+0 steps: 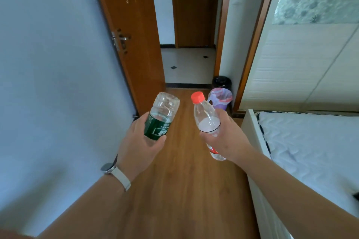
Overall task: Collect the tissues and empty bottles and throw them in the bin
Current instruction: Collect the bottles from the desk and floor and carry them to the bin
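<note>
My left hand grips a clear plastic bottle with a green label, held bottom end forward. My right hand holds a clear bottle with a red cap, cap pointing away from me; something white shows inside it. Both bottles are raised over the wooden floor. Ahead on the floor, by the wall at the right of the doorway, stands a small bin lined with a purple bag. Behind it sits a black bin.
An open brown door stands at the left, with a tiled hallway beyond it. A bed with a white mattress fills the right side. A pale wardrobe stands behind the bed. A blue-grey wall runs along my left.
</note>
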The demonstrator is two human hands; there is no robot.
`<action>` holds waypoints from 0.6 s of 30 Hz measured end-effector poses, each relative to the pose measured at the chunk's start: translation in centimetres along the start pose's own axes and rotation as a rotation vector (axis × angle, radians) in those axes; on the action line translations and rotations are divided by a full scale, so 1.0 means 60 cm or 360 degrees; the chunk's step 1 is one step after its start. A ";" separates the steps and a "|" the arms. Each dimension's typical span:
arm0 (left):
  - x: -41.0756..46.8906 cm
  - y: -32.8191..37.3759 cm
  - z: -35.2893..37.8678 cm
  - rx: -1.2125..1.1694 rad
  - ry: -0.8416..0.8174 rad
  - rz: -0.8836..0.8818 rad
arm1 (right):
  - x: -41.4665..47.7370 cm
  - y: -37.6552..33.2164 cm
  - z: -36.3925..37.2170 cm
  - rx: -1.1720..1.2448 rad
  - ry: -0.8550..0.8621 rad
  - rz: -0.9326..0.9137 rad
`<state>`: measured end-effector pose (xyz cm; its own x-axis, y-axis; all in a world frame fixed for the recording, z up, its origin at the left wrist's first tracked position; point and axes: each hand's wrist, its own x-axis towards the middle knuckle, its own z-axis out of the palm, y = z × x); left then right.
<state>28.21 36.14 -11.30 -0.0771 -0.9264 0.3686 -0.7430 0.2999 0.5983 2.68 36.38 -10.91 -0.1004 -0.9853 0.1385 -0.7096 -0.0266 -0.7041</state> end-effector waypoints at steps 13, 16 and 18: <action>0.226 -0.055 0.173 -0.0233 -0.0299 0.0070 | 0.167 0.102 -0.026 -0.0062 0.0166 0.0329; 0.303 -0.089 0.199 -0.0296 -0.0349 0.0066 | 0.240 0.099 -0.011 -0.0085 0.0190 0.0395; 0.359 -0.115 0.207 -0.0312 -0.0339 0.0038 | 0.294 0.086 0.006 -0.0123 0.0172 0.0409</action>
<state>23.42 11.32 -16.30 -0.2463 -0.9392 0.2392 -0.5980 0.3415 0.7251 -2.53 18.78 -12.35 -0.3549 -0.9341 0.0388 -0.7020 0.2389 -0.6709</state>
